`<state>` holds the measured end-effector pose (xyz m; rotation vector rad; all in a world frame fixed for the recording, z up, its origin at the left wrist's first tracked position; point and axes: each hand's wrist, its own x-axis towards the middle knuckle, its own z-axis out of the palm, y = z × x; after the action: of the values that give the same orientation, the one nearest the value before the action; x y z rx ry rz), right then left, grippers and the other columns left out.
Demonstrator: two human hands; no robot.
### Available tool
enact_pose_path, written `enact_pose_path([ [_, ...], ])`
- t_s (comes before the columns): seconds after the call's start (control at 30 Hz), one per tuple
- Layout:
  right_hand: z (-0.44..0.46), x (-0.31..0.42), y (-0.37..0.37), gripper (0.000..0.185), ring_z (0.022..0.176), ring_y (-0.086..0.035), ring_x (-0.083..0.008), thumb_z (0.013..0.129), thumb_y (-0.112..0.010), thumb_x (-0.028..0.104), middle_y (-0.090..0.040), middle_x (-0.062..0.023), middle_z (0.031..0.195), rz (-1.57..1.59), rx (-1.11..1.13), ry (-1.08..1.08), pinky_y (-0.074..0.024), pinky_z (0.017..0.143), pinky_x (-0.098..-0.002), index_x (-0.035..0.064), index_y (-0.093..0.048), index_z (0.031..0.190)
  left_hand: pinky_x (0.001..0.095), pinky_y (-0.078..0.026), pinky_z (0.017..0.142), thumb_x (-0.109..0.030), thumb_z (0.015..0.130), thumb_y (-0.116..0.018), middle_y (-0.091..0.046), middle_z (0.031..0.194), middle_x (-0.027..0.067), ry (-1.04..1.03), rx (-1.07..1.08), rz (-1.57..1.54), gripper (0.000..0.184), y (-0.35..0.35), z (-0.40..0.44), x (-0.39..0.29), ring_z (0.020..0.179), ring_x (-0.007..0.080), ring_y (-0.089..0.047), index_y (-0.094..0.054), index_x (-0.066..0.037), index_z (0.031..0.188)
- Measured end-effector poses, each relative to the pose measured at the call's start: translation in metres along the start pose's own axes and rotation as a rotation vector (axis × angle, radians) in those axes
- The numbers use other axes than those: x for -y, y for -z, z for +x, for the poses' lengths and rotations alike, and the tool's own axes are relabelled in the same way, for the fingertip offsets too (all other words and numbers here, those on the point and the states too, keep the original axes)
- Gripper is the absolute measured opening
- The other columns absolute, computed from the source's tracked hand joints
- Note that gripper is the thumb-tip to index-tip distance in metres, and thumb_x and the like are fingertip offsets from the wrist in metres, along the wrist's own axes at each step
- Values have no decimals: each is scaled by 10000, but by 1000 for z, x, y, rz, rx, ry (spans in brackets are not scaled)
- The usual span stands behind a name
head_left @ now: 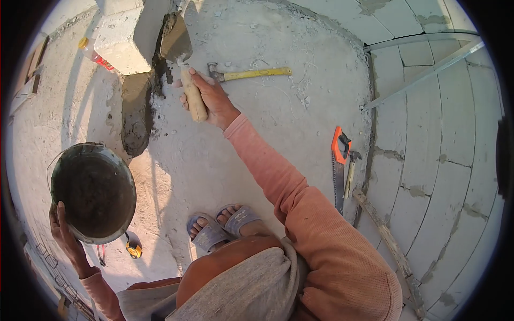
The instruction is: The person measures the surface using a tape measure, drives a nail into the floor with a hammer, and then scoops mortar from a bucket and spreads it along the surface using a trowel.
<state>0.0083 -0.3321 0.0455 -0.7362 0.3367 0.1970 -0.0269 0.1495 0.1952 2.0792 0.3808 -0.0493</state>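
My right hand (211, 99) is closed around the wooden handle of a trowel (176, 40), whose mortar-smeared blade points away from me beside a pale block (126, 40). A strip of wet mortar (137, 112) runs along the floor from the near end of that block. At the left, my left hand (63, 230) grips the rim of a dark round bucket (93, 190), with the thumb over the edge. The inside of the bucket is dark, and its contents are hard to make out.
A yellow-handled hammer (257, 74) lies beyond my right hand. An orange-handled saw (339, 160), a small hammer (350, 174) and a wooden stick (388, 238) lie by the right block wall (428, 134). A tape measure (134, 247) and bottle (95, 53) are at left.
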Motion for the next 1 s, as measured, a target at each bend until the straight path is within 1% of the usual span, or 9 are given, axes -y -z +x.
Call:
enact_pose_path([
  [0.23, -165, 99, 31, 568, 712, -544, -125, 1099, -490, 424, -615, -102, 1191, -277, -79, -89, -488, 607, -284, 26, -433, 1500, 332, -439, 1043, -361, 1024, -636, -656, 1245, 129, -78, 290, 70, 528, -20, -21, -108, 1150, 190, -600, -574, 42, 1361],
  [0.3, -212, 131, 32, 562, 648, -518, -115, 1095, -494, 433, -631, -109, 1145, -323, -167, -98, -462, 553, -271, 35, -457, 1489, 315, -428, 1049, -320, 1015, -657, -665, 1235, 115, -93, 358, 65, 499, -21, -31, -149, 1139, 170, -605, -573, 40, 1350],
  [0.47, -302, 203, -6, 554, 521, -456, -110, 1101, -445, 393, -655, -123, 1033, -397, -302, -26, -413, 462, -255, -43, -482, 1440, 274, -414, 1047, -250, 1009, -689, -685, 1206, 89, -107, 604, -57, 459, -62, -39, -217, 1126, 125, -606, -569, 50, 1336],
  [0.6, -342, 270, -49, 524, 491, -475, -110, 1067, -490, 336, -673, -135, 945, -535, -321, 37, -406, 444, -241, -78, -520, 1387, 245, -441, 999, -230, 1035, -657, -697, 1176, 96, -237, 795, -377, 443, -149, -36, -234, 1062, 97, -626, -561, 89, 1329],
  [0.67, -349, 298, -62, 512, 484, -490, -110, 1038, -533, 311, -678, -137, 919, -658, -332, 11, -402, 435, -236, -85, -541, 1362, 277, -453, 1022, -213, 1038, -624, -689, 1209, 101, -148, 945, -539, 427, -203, -22, -235, 1119, 121, -618, -550, 83, 1337],
  [0.77, -337, 334, -61, 494, 524, -539, -96, 970, -637, 251, -685, -120, 914, -840, -307, -89, -432, 469, -234, -76, -574, 1335, 286, -461, 1034, -258, 1050, -616, -689, 1216, 118, -393, 836, -426, 469, -295, -12, -248, 1138, 130, -619, -537, 94, 1349],
  [0.87, -286, 341, -29, 473, 614, -604, -143, 969, -657, 223, -702, -113, 929, -1279, -313, -192, -497, 552, -290, -33, -584, 1360, 300, -461, 1033, -319, 1047, -625, -696, 1212, 121, -605, 729, -354, 499, -388, -6, -258, 1140, 144, -624, -569, 76, 1346],
  [0.93, -235, 327, 25, 401, 755, -687, -226, 955, -685, 205, -714, -115, 938, -1915, -186, 135, -555, 662, -359, 17, -637, 1307, 307, -461, 1033, -364, 1043, -627, -699, 1212, 124, -671, 686, -288, 519, -443, 7, -263, 1148, 151, -623, -593, 58, 1343],
  [1.0, -191, 305, 60, 288, 878, -722, -294, 928, -679, 166, -717, -120, 957, -2416, -311, 401, -581, 721, -403, 36, -681, 1185, 312, -459, 1034, -409, 1039, -625, -700, 1220, 131, -701, 645, -167, 541, -492, 23, -258, 1158, 155, -620, -614, 39, 1342],
])
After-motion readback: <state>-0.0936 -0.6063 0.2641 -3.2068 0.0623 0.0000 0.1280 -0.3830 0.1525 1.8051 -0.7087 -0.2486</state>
